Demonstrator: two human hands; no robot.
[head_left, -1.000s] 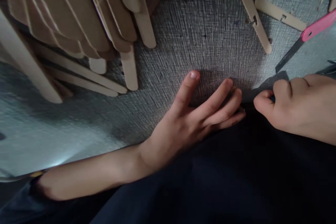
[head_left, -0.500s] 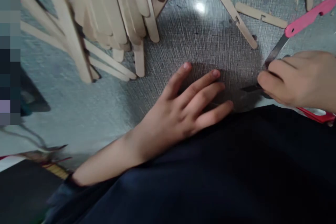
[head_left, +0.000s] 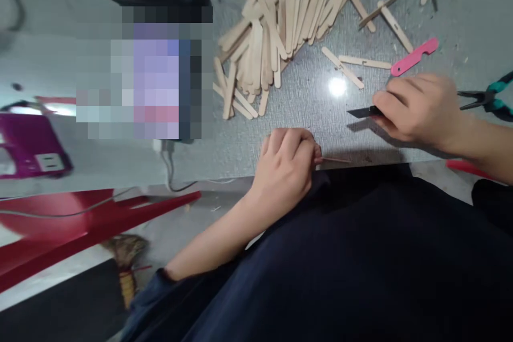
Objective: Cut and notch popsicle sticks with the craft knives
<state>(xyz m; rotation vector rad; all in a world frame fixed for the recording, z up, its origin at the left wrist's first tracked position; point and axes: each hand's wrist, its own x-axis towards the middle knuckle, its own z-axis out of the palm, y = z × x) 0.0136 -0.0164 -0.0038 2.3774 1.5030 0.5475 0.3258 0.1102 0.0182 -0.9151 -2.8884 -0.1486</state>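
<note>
At the lower middle of the frame the left hand [head_left: 286,163] is curled at the near edge of the grey table [head_left: 304,112], its fingertips pinched shut on a thin wooden sliver [head_left: 334,160] that pokes out to the right along the table edge. The sliver looks very light, dry and brittle; it would likely snap if bent, so a hold close to its thick end, as here, suits it best. The wrist is bent and the forearm runs down and left toward the lap.

At the right of the frame the right hand [head_left: 420,109] is closed around a dark blade [head_left: 363,112], whose tip points left, just above the table. The blade appears stiff, thin and sharp, best held by the back part that the fingers cover. The forearm comes in from the right edge.

Above it lie a pink handle [head_left: 414,56] and, in the upper middle, a heap of flat wooden sticks [head_left: 272,37]; pliers [head_left: 487,99] sit at the far right
</note>
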